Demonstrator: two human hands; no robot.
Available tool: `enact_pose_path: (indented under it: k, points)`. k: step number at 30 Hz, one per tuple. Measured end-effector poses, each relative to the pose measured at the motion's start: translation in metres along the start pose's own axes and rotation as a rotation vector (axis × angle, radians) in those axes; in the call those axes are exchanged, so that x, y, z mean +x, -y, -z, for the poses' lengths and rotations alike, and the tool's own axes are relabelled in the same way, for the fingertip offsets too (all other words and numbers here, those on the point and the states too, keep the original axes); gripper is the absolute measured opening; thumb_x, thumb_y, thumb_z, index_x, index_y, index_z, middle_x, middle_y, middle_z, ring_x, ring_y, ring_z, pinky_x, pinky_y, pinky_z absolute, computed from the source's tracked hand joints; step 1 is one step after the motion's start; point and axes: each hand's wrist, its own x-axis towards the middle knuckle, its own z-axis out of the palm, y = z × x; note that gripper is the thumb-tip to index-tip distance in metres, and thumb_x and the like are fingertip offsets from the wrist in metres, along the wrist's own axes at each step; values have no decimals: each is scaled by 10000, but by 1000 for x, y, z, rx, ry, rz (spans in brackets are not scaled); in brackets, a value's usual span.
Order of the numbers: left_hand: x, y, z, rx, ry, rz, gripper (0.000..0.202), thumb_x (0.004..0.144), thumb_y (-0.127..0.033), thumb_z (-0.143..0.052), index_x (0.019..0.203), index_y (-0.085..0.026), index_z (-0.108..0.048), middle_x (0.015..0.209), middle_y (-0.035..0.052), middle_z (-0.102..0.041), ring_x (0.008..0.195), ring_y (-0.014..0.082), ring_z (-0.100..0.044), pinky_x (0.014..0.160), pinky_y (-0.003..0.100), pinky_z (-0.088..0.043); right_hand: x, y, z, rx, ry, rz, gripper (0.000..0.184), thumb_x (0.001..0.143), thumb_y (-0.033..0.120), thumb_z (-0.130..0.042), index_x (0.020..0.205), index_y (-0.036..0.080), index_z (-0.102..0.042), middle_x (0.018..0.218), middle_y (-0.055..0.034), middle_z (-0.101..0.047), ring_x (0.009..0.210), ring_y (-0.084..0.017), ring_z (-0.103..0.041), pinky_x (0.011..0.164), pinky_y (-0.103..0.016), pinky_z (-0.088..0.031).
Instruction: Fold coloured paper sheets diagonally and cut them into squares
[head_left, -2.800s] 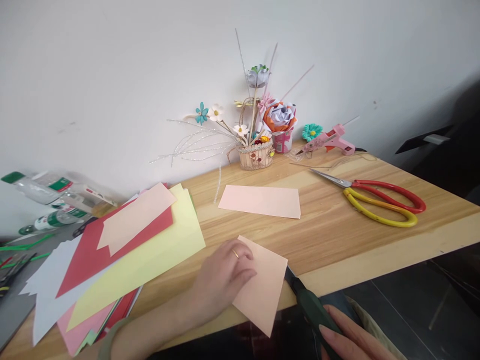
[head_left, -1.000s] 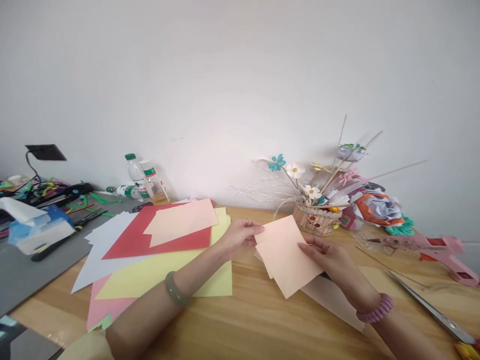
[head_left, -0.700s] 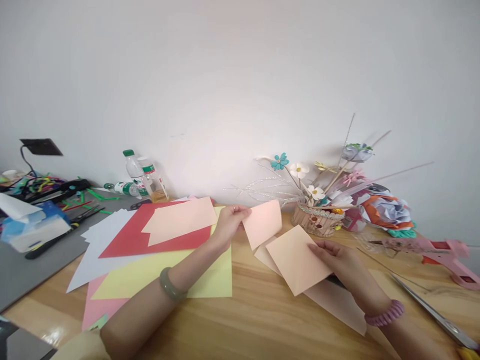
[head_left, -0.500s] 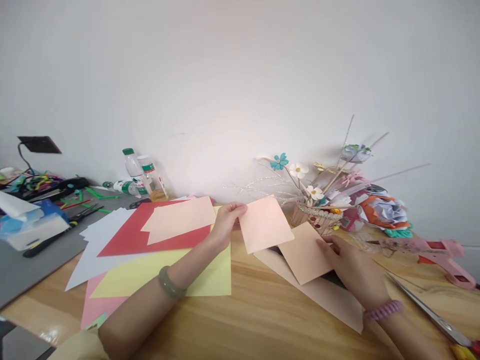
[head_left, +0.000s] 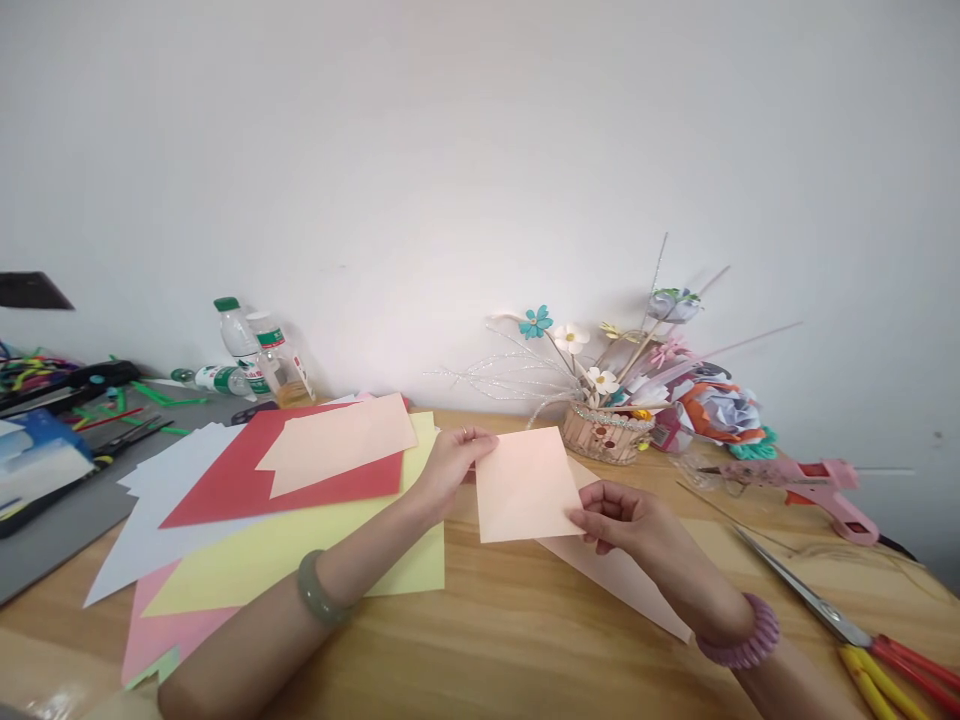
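Observation:
A pale peach paper square [head_left: 525, 487] is held up above the wooden table. My left hand [head_left: 450, 468] pinches its upper left corner between thumb and fingers. At the lower right corner, my right hand [head_left: 626, 520] grips the same square, thumb in front. I cannot tell whether a second square lies behind it. Beneath my right hand, a larger peach sheet [head_left: 611, 585] rests on the table, partly covered by the square and the hand.
Left of my hands, peach pieces [head_left: 337, 445] lie on red paper [head_left: 225, 490], over yellow [head_left: 300, 555] and white sheets. Bottles [head_left: 281, 360] stand behind. At the right are a flower basket [head_left: 607, 435], a pink glue gun [head_left: 825, 485] and scissors [head_left: 832, 615].
My right hand has moved left, bringing its peach square to the one in my left hand; only one square shows now. The camera view has shifted slightly right.

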Motion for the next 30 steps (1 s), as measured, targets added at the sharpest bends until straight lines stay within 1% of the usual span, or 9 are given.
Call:
enact_pose_path:
  k: [6, 11, 14, 17, 19, 22, 25, 27, 30]
  points:
    - [-7, 8, -10, -99, 104, 63, 404, 562, -388, -790, 857, -146, -656, 826, 65, -690, 740, 180, -633, 644, 256, -468, -1, -6, 3, 43, -28, -19, 302, 737, 477, -661, 702, 189, -578, 642, 40, -575, 625, -113, -536, 659, -280, -439]
    - [-7, 19, -11, -85, 121, 102, 388, 515, -324, -817, 813, -119, -677, 816, 88, -708, 738, 192, -644, 675, 268, -479, -3, -6, 4, 9, 104, -41, 275, 844, 405, -583, 719, 160, -573, 665, 36, -583, 642, -122, -575, 671, -324, -475]
    - [-6, 19, -9, -26, 138, 125, 381, 481, -310, -833, 774, -116, -686, 795, 84, -710, 696, 188, -641, 649, 263, -472, -4, -5, 3, -15, 94, -9, 291, 855, 438, -555, 909, 155, -598, 848, -15, -629, 770, -154, -603, 703, -351, -489]
    - [-9, 12, -11, 53, 180, 147, 381, 442, -294, -849, 734, -104, -696, 741, 84, -703, 626, 183, -628, 589, 255, -451, -1, -8, 4, -66, -80, 93, 477, 833, 449, -578, 1211, 181, -463, 1029, -56, -593, 905, -197, -580, 767, -396, -475]
    - [-13, 7, -14, 95, 186, 145, 342, 438, -295, -848, 676, -110, -689, 674, 62, -686, 566, 160, -602, 539, 237, -423, 1, -12, 4, -118, -159, 163, 549, 801, 427, -622, 1252, 186, -422, 982, -42, -589, 881, -197, -577, 776, -405, -466]
    - [-18, 0, -19, 138, 163, 128, 292, 440, -303, -841, 579, -127, -654, 579, 23, -644, 499, 128, -555, 489, 217, -380, 1, -15, 6, -175, -153, 224, 457, 793, 423, -629, 1147, 164, -500, 791, 3, -605, 736, -169, -597, 702, -373, -486]
    - [-19, -3, -19, 174, 141, 117, 298, 438, -318, -839, 556, -128, -641, 559, 21, -627, 483, 128, -541, 478, 222, -364, -2, -13, 5, -228, -180, 275, 394, 828, 478, -557, 1059, 160, -526, 682, -7, -627, 646, -180, -613, 607, -345, -507]
    - [-19, -3, -18, 194, 122, 102, 316, 445, -342, -837, 541, -126, -628, 543, 21, -613, 469, 126, -527, 467, 223, -350, -6, -11, 4, -292, -230, 348, 400, 860, 493, -493, 1110, 180, -509, 802, -61, -673, 750, -215, -637, 677, -387, -518]
    - [-18, -5, -15, 208, 93, 61, 350, 469, -399, -824, 545, -130, -614, 541, 17, -600, 473, 124, -520, 461, 221, -335, -11, -10, 0, -419, -220, 536, 614, 720, 505, -673, 1242, 250, -474, 1252, -105, -556, 1144, -288, -504, 939, -468, -414]
